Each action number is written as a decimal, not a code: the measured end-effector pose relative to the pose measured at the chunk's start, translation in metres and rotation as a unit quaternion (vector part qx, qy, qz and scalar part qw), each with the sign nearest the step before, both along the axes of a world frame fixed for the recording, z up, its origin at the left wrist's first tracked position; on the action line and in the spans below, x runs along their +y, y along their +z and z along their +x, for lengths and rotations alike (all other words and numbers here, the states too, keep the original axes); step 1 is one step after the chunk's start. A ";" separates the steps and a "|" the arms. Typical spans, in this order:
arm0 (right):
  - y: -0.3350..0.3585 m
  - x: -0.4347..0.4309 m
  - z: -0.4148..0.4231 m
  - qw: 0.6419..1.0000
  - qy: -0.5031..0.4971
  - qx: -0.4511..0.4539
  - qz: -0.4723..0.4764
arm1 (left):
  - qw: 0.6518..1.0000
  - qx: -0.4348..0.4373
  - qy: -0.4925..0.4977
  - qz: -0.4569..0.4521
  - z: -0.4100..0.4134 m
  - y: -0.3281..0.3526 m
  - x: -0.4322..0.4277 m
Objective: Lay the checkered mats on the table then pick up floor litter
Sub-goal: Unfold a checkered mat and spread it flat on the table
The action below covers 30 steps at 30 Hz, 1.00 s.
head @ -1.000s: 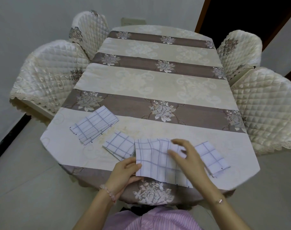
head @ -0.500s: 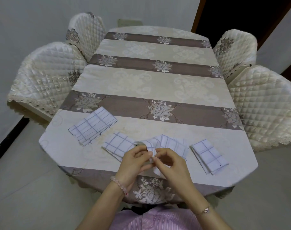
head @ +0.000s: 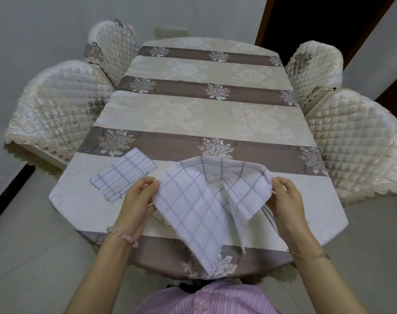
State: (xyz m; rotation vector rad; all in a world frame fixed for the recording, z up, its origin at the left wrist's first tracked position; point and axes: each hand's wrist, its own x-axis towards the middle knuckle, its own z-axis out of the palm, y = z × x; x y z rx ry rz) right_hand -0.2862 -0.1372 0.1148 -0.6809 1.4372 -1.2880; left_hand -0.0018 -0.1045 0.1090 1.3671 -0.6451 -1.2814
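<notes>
A white checkered mat point(head: 199, 200) with grey-blue lines hangs half unfolded above the near end of the table point(head: 204, 114). My left hand point(head: 139, 200) pinches its left corner and my right hand point(head: 286, 200) pinches its right corner. Its lower point droops over the table's front edge. Another checkered mat point(head: 124, 174) lies folded flat on the table to the left, just beyond my left hand. The raised mat hides the table surface under it, so the other folded mats are out of sight.
The table wears a cream and brown striped floral cloth. Two quilted chairs point(head: 54, 109) stand along its left side and two quilted chairs point(head: 356, 141) along its right. Pale floor tiles point(head: 30, 245) lie on both sides, and a dark doorway point(head: 317, 23) opens at the back right.
My hands have lifted the middle mat off the table and pulled apart, spreading it open in the air. It now covers the two folded mats that lay beside it.
</notes>
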 end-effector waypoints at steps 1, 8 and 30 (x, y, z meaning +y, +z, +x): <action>0.001 -0.004 -0.006 1.000 -0.002 0.002 0.004 | 1.000 -0.007 0.015 -0.004 0.006 0.001 -0.003; -0.007 -0.036 -0.031 0.993 0.056 0.098 0.035 | 0.983 -0.176 0.047 -0.006 0.039 0.000 -0.029; -0.072 0.049 -0.035 0.912 0.290 0.205 0.204 | 0.782 -0.623 0.003 0.022 0.014 -0.067 -0.023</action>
